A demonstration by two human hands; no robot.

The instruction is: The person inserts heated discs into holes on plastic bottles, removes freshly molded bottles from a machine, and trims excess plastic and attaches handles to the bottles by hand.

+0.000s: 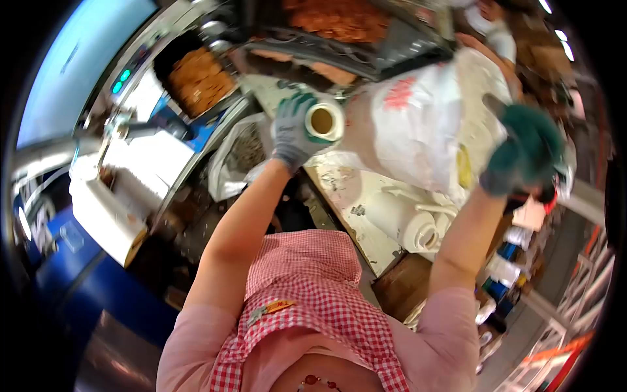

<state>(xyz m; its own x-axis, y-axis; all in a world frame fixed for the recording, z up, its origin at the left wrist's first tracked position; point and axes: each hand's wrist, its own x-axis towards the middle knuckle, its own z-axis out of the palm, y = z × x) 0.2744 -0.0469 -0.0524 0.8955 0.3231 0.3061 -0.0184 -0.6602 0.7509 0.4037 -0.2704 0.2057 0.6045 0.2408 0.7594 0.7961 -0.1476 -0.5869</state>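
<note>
My left hand (294, 130), in a grey and green work glove, is wrapped round the side of a white plastic jug (334, 136). Its round open mouth faces me and shows a yellowish brown inside. My right hand (526, 150), in a green glove, is raised at the right and smeared by motion. Its fingers look bent, but whether it holds anything is unclear. Between the hands lies a big white sack (418, 108) with red print. Below the sack, a second white jug (398, 219) with a handle lies on its side, mouth toward me.
Orange-brown flat pieces fill a dark tray (163, 62) on the left and a larger bin (385, 59) at the back. A clear plastic bag (225, 163) sits beside the worktable (339, 189). Another person (501, 42) is at the back right. Blue drums (85, 261) stand lower left.
</note>
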